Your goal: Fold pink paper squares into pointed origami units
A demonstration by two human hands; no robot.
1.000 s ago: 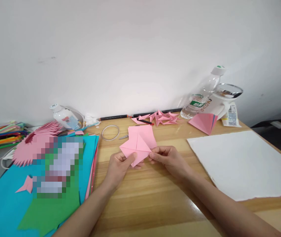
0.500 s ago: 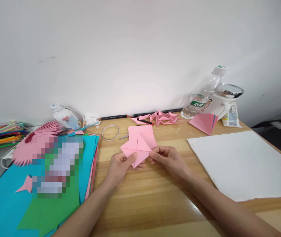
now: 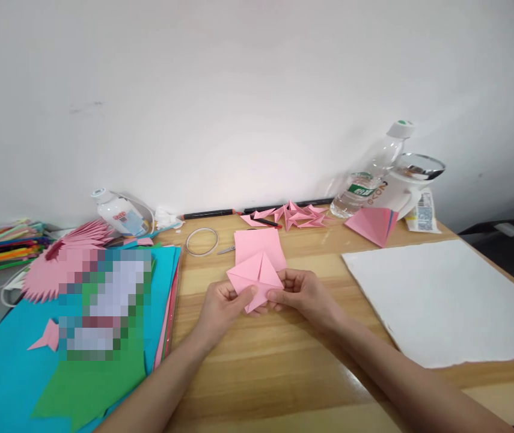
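Note:
Between my hands is a pink folded paper (image 3: 253, 272), its corners turned in toward the middle so that a slit shows between the flaps. My left hand (image 3: 226, 304) pinches its lower left part, thumb on top and fingers underneath. At the lower right edge my right hand (image 3: 302, 293) grips the same paper, its thumb on the face close to the left thumb. Behind it, flat on the table, lie pink paper squares (image 3: 263, 242), partly covered by the held paper. Several small folded pink pieces (image 3: 300, 216) are heaped near the wall.
Scissors (image 3: 226, 249) and a tape roll (image 3: 202, 242) lie behind my left hand. At left are a pink paper ring (image 3: 47, 273), blue sheets (image 3: 8, 373) and a white bottle (image 3: 121, 215). A water bottle (image 3: 360, 186), a mug (image 3: 407, 192) and a white board (image 3: 455, 307) stand or lie right.
The folded paper has turned a little and shifted slightly right and down. My right hand has moved its grip from the right corner to the lower edge, closer to my left thumb.

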